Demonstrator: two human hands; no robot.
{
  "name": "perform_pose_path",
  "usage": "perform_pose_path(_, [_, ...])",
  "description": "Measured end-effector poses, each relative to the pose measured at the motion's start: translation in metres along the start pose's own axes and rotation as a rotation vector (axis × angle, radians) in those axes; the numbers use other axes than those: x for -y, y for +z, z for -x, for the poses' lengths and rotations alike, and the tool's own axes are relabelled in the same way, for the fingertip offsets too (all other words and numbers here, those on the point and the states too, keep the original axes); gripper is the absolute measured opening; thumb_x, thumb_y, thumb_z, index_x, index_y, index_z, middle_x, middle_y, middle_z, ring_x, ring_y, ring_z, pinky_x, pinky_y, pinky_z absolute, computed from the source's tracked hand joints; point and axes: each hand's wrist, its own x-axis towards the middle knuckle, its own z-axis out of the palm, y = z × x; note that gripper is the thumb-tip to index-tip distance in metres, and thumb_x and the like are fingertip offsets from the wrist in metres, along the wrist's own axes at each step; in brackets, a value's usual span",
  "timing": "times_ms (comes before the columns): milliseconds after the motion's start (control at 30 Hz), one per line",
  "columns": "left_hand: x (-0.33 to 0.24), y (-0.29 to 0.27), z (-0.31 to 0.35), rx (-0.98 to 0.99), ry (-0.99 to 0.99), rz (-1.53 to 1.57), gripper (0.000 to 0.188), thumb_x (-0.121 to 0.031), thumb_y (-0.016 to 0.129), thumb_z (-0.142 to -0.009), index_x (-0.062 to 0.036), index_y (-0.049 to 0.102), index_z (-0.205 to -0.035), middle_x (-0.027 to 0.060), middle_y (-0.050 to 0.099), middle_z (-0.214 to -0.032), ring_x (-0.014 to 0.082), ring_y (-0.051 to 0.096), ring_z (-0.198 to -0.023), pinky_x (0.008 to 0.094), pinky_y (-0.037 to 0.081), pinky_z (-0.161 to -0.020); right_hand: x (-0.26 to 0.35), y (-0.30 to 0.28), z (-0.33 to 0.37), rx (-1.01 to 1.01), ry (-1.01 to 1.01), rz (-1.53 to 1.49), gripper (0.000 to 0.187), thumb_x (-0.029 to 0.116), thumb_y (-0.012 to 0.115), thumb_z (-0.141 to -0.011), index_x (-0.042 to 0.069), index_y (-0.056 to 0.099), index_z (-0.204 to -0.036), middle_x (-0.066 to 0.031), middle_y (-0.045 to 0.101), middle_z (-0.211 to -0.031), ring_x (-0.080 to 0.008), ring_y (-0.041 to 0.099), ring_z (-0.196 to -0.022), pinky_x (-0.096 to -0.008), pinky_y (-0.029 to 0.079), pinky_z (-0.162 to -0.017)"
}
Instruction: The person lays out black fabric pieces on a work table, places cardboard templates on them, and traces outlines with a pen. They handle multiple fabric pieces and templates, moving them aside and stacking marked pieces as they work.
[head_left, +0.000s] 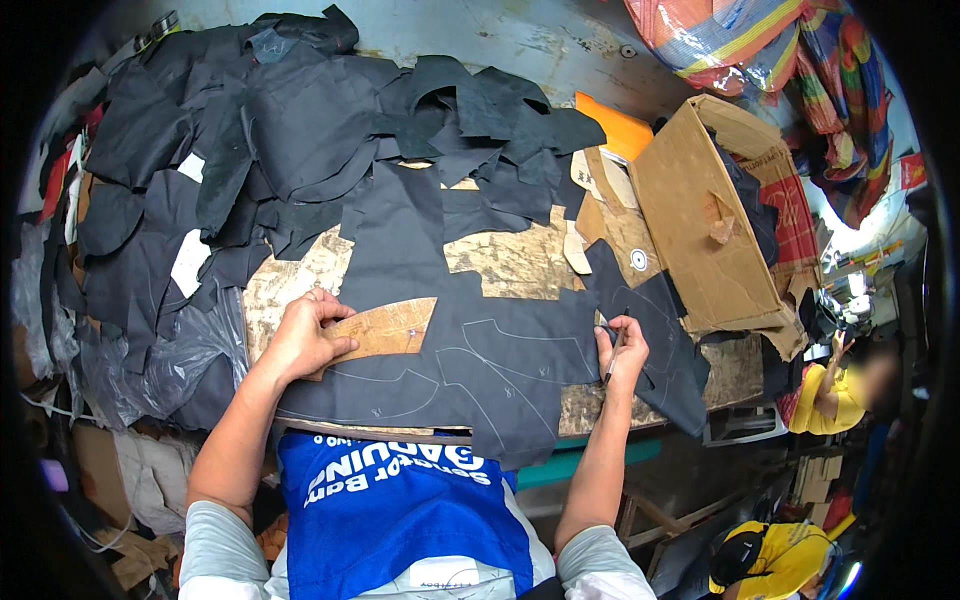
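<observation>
My left hand (308, 335) grips the left end of a curved brown cardboard pattern (392, 328), thumb on top. The pattern lies on a sheet of black leather-like material (397, 235) spread over the worktable. Thin pale outlines of curved shapes (508, 352) are drawn on this sheet, below and to the right of the pattern. Over the right side of the sheet, my right hand (625, 350) is closed around a slim pen-like marking tool (601, 320). Its tip points up and away from the material. Part of the tool is hidden by my fingers.
More black pieces (310, 130) are heaped across the table's far and left sides. An open cardboard box (700, 215) stands at the right, near pale pattern pieces (576, 248). Clear plastic (165, 375) lies at the left. Two people in yellow (835, 400) are at the far right.
</observation>
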Motion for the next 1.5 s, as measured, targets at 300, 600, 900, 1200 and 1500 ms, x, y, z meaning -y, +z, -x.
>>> perform_pose_path(300, [-0.055,0.050,0.025,-0.354,0.538,0.331,0.015,0.002,0.069,-0.070,-0.0048,0.069,-0.084,0.0071,0.066,-0.081,0.0201,0.063,-0.076,0.0315,0.052,-0.069,0.003,0.006,0.004,-0.116,-0.040,-0.009,0.018,-0.005,0.070,-0.070,0.000,0.058,-0.082,-0.0032,0.057,-0.073,-0.0097,0.051,-0.068,-0.0229,0.044,-0.066])
perform_pose_path(600, [-0.131,0.122,-0.005,0.727,0.666,-0.520,0.025,-0.012,0.057,-0.077,-0.0070,0.066,-0.100,0.0093,0.065,-0.090,0.0256,0.061,-0.092,0.0521,0.042,-0.092,0.000,0.006,0.004,-0.119,-0.054,-0.006,0.017,-0.002,0.071,-0.070,-0.001,0.058,-0.081,-0.0054,0.059,-0.074,-0.0115,0.053,-0.068,-0.0251,0.045,-0.066])
perform_pose_path(900, [-0.096,0.161,0.004,0.264,0.774,-0.245,0.027,-0.013,0.061,-0.076,-0.0099,0.068,-0.101,0.0059,0.058,-0.092,0.0232,0.053,-0.100,0.0597,0.029,-0.102,0.000,0.005,0.004,-0.115,-0.052,-0.004,0.017,-0.003,0.070,-0.069,-0.002,0.058,-0.081,-0.0059,0.059,-0.076,-0.0120,0.054,-0.070,-0.0250,0.045,-0.068])
perform_pose_path(1200, [-0.100,0.152,-0.010,-0.085,0.909,0.019,0.028,-0.008,0.065,-0.066,-0.0129,0.071,-0.093,0.0046,0.062,-0.095,0.0221,0.056,-0.091,0.0461,0.042,-0.091,0.004,0.004,0.003,-0.114,-0.112,0.051,0.018,-0.004,0.071,-0.070,-0.001,0.058,-0.083,-0.0053,0.059,-0.075,-0.0106,0.053,-0.069,-0.0245,0.044,-0.067])
perform_pose_path(1500, [-0.078,0.174,-0.003,-0.063,0.722,-0.334,0.032,-0.019,0.052,-0.080,-0.0123,0.069,-0.106,0.0116,0.061,-0.120,0.0292,0.053,-0.118,0.0460,0.041,-0.098,0.000,0.005,0.003,-0.092,-0.103,0.017,0.016,-0.003,0.070,-0.074,0.001,0.057,-0.083,-0.0003,0.055,-0.076,-0.0079,0.049,-0.070,-0.0220,0.042,-0.066])
